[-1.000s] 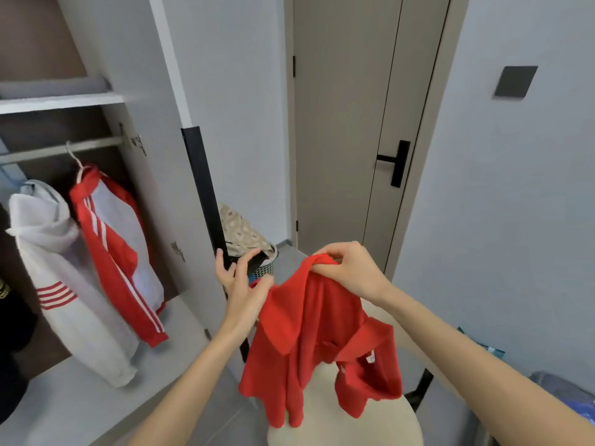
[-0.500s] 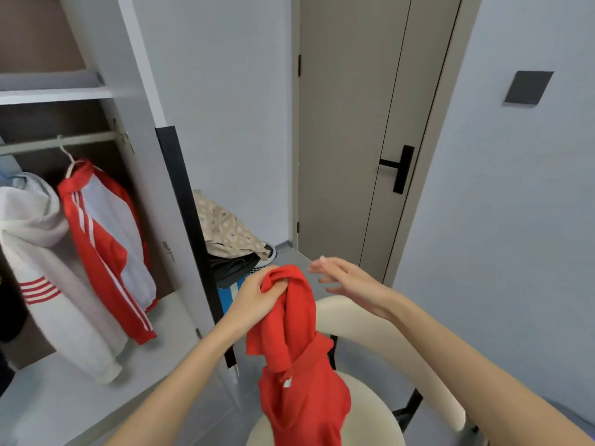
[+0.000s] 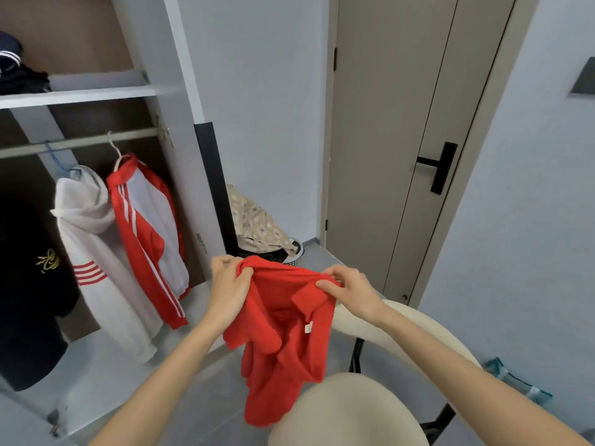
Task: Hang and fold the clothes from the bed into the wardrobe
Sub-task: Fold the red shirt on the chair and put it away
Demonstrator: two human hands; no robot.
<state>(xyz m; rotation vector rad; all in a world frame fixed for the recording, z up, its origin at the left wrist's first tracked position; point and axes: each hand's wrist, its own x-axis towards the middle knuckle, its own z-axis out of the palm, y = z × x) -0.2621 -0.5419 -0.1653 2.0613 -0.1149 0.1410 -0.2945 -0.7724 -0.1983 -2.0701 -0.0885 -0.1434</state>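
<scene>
Since half a second ago the right hand has closed on the red shirt, which then hung bunched from the left hand alone; now both stretch its top edge between them. Each forearm reaches forward, wrists level. The left fingers are clenched round the shirt's left shoulder, the right thumb and fingers pinch the other end by the collar. The shirt hangs down from the fingers, its hem over the cream chair. The open wardrobe stands to the left, jackets on its rail.
</scene>
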